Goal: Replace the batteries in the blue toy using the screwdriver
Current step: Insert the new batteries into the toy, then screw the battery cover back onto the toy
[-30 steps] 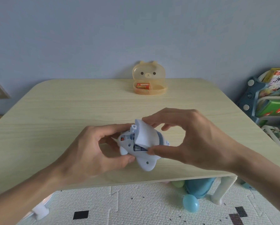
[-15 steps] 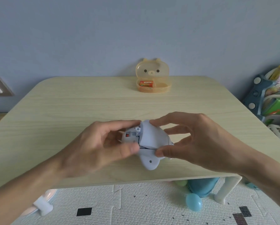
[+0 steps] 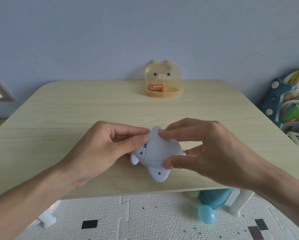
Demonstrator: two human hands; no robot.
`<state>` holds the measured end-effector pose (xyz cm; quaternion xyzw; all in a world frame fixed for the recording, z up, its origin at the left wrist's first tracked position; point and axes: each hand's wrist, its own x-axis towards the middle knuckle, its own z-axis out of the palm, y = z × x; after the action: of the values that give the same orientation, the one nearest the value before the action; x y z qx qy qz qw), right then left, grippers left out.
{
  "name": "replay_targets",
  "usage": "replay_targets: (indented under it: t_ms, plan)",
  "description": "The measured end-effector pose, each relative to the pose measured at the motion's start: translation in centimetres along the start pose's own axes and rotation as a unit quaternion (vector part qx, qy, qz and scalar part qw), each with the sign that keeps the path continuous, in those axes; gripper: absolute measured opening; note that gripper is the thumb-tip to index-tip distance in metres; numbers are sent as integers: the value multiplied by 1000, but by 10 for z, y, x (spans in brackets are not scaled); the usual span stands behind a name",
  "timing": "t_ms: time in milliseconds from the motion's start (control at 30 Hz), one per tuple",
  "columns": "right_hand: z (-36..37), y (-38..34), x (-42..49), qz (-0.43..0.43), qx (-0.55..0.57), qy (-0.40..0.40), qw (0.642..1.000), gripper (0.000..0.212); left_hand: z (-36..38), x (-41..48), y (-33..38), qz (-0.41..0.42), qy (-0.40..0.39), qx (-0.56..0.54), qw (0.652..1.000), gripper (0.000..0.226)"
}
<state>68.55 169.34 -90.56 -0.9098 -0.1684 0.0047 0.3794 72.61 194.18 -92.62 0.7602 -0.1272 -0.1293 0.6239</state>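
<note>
The pale blue toy lies belly-up just above the table's near edge, held between both hands. Its battery cover sits flat over the compartment. My left hand grips the toy's left side, thumb at the cover's left edge. My right hand pinches the cover, forefinger on its far end and thumb at its near right corner. One orange battery lies in the open bear-faced yellow box at the table's far edge. No screwdriver is in view.
The light wooden table stands on a white foam mat. Under its near right corner are a turquoise ball, a blue object and a white table leg. A toy shelf with books stands at the right.
The battery cover, lifted and tilted up a second ago with the batteries showing, has been lowered by my right hand and now lies flat on the toy. Both hands stayed on the toy.
</note>
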Motion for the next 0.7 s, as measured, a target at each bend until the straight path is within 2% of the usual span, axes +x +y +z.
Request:
replay_targets:
  t_ms: [133, 267, 367, 433, 567, 667, 700]
  plan:
    - [1, 0, 1, 3, -2, 2, 1000, 58, 0, 1, 2, 4, -2, -9, 1000, 41]
    - [2, 2, -1, 3, 4, 6, 1000, 58, -3, 0, -1, 19, -12, 38, 999, 40]
    - [3, 4, -3, 3, -2, 14, 1000, 57, -10, -2, -9, 7, -103, 35, 994, 70]
    - [3, 3, -4, -7, -10, 10, 1000, 56, -11, -2, -14, 12, -127, 29, 991, 79]
    - [-17, 4, -7, -7, -54, 19, 998, 59, -4, -1, -18, 45, -78, 22, 996, 63]
    - [-54, 30, -10, 57, -150, 97, 982, 60, -4, -1, -20, 48, -69, 20, 996, 57]
    - [-66, 41, -11, 88, -190, 100, 973, 60, -4, -1, -21, 48, -70, 16, 996, 57]
